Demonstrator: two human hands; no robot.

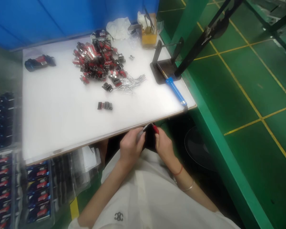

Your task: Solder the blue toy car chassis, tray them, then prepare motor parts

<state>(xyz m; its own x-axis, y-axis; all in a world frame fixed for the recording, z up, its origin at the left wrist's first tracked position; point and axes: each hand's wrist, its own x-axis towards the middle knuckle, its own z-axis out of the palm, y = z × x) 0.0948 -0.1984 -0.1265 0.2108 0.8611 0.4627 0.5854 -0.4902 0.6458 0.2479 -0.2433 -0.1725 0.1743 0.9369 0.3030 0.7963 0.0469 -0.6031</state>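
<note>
While parts pile [98, 62] (red-black) sits apart, hands grip component [152, 128].

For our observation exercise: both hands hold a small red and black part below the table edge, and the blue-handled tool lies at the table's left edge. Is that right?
Not quite. The head view shows the blue-handled tool at the table's right edge. The left hand and right hand do hold the small part.

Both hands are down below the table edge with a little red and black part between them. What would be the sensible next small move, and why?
Probably lifting the small red and black part back over the white table. The left hand and right hand pinch it together below the near edge, over the lap, where a slip would drop it. The pile of like parts and the loose metal pins lie up on the table.
</note>
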